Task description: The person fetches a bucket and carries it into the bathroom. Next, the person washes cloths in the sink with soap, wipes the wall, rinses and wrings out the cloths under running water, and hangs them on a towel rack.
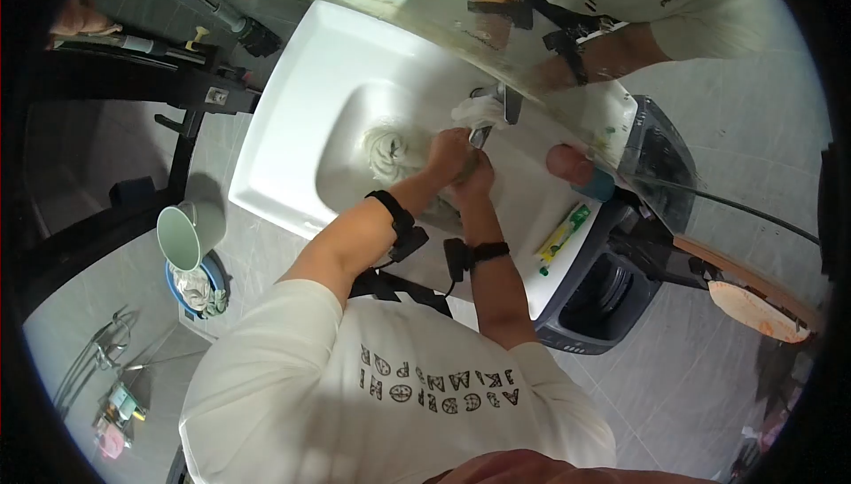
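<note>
My left hand (449,154) and my right hand (474,177) are close together just below the faucet (509,105), over the white washbasin (288,112). Both have their fingers curled in, and whatever lies between them is hidden. Just beyond my fingers, a crumpled whitish bundle (477,112), which looks like cloth, rests against the faucet's spout. A twisted pale cloth (383,152) lies in the bowl to the left of my hands. Black straps with small dark boxes circle both forearms.
A yellow-green toothpaste tube or box (563,234) lies on the basin's right ledge, near a reddish-brown rounded object (568,163). A mirror (567,32) rises behind the basin. A green bucket (191,234) and a blue tub (215,273) holding cloths stand left; a dark grey bin-like container (603,302) stands right.
</note>
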A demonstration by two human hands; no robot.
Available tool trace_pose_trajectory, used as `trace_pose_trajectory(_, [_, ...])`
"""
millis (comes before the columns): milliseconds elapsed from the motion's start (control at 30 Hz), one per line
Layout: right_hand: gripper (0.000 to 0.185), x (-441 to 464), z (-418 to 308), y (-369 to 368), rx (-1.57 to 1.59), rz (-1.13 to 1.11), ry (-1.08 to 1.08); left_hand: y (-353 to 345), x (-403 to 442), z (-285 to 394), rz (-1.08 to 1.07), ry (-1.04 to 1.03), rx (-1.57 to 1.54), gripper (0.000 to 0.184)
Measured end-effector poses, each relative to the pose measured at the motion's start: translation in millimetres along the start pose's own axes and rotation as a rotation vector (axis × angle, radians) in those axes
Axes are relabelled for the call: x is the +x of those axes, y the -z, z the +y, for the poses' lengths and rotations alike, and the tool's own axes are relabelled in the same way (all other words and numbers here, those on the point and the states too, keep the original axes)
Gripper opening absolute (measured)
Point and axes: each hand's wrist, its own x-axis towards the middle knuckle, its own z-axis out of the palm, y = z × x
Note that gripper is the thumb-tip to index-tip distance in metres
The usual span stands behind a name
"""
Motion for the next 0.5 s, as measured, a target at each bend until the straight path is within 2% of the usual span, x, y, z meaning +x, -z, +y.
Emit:
trace_pose_trajectory(33, [0.031,7.1,-3.6,13.3,-0.015,-0.073,-0.166,0.5,-3.4,3.6,0.0,0.006,0.002,0.02])
trace_pose_trajectory(67, [0.034,11.3,-4.9,22.0,-0.029,-0.147,-0.332,9.6,-8.4,14.7,-0.003,0.11,-0.109,0.021])
trace_pose_trajectory(100, [0.034,2.3,-7.0,5.9,-0.027,-0.147,-0.338,13.4,-11.4,17.8,-0.005,0.213,-0.219,0.022])
trace_pose_trajectory(133, [0.034,-5.8,-12.4,-10.7,-0.088,-0.055,-0.351,6.5,-7.9,6.3,-0.001,0.218,-0.215,0.022])
trace_pose_trajectory(167, [0.034,-16.5,-17.6,-30.4,-0.15,0.038,-0.363,-12.3,-2.1,-16.8,-0.012,0.177,-0.308,0.024])
trace_pose_trajectory(233, [0.032,-24.8,-22.8,-49.3,-0.176,0.073,-0.351,-5.1,-2.1,-23.0,-0.022,0.131,-0.399,0.027])
trace_pose_trajectory(300, [0.03,-15.8,-22.1,-40.0,-0.201,0.11,-0.336,50.4,-15.3,-9.7,-0.122,0.497,-1.366,0.034])
trace_pose_trajectory(333, [0.029,3.7,-17.8,-14.6,-0.288,-0.032,-0.293,53.3,-18.1,-26.5,-0.124,0.497,-1.365,0.034])
trace_pose_trajectory(367, [0.03,15.4,-15.8,-0.4,-0.373,-0.173,-0.247,49.4,-18.6,-49.8,-0.155,0.675,-1.438,0.039])
trace_pose_trajectory(400, [0.03,8.9,-17.2,-9.6,-0.371,-0.17,-0.247,51.1,-19.9,-56.2,-0.184,0.859,-1.503,0.045])
trace_pose_trajectory(433, [0.031,2.3,-19.7,-19.5,-0.499,-0.143,-0.2,47.5,-26.0,-56.9,-0.184,0.863,-1.503,0.045])
trace_pose_trajectory(467, [0.032,-2.1,-22.1,-32.5,-0.629,-0.122,-0.15,51.9,-31.8,-46.3,-0.277,0.99,-1.655,0.05])
trace_pose_trajectory(500, [0.032,1.7,-23.3,-39.1,-0.629,-0.133,-0.148,54.3,-34.5,-38.6,-0.373,1.109,-1.803,0.055])
